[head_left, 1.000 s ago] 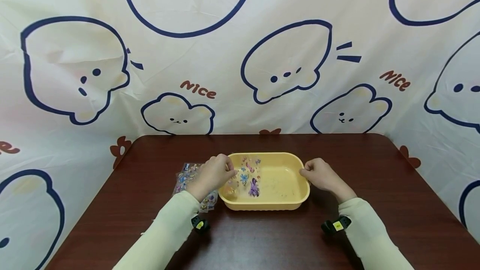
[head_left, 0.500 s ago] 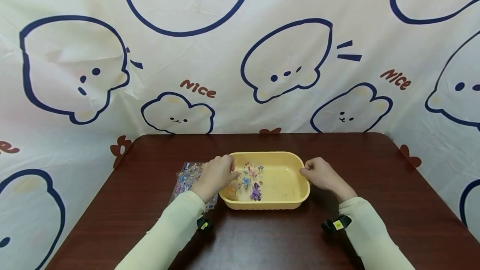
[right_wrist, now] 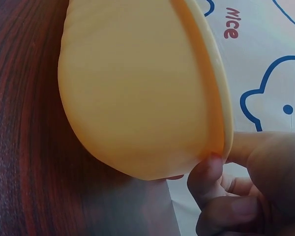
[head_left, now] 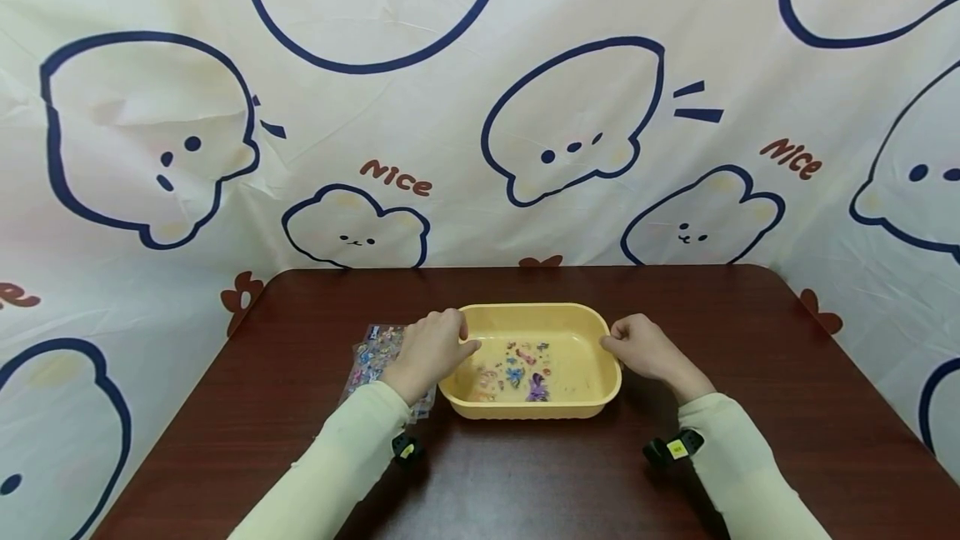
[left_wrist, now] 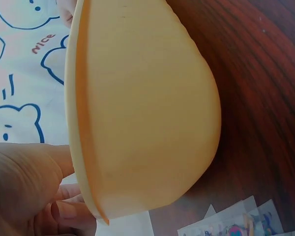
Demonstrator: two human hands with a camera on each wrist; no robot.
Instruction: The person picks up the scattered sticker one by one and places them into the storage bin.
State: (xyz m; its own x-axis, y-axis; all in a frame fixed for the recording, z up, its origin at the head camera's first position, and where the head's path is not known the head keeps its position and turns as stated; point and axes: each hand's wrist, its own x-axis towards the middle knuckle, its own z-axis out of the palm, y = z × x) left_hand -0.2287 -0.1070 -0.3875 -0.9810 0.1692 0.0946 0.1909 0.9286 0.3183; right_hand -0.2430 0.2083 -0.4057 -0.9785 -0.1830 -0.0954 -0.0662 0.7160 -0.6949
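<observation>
A shallow yellow plastic basin (head_left: 525, 412) stands on the dark wood table, its outer wall filling much of both wrist views. Inside, left of its middle, lies a clear sheet of small colourful cartoon stickers (head_left: 537, 387), a purple figure among them. My left hand (head_left: 427, 350) holds the basin's left end at the rim, thumb over the inside. At the opposite end my right hand (head_left: 643, 347) pinches the rim between thumb and fingers, plain in the right wrist view. Partly covered by my left hand and forearm is a pile of clear sticker packets (head_left: 369, 358).
The brown table (head_left: 540, 490) extends around the basin. A white cloth (head_left: 465, 123) with blue cartoon outlines hangs behind it and at both sides. A dark wrist device (head_left: 673, 448) sits at my right cuff, another (head_left: 406, 447) at my left.
The sticker sheet has left my left fingers and slid right, to lie nearer the middle of the basin. My left hand has shifted slightly right onto the rim; my right hand stays put.
</observation>
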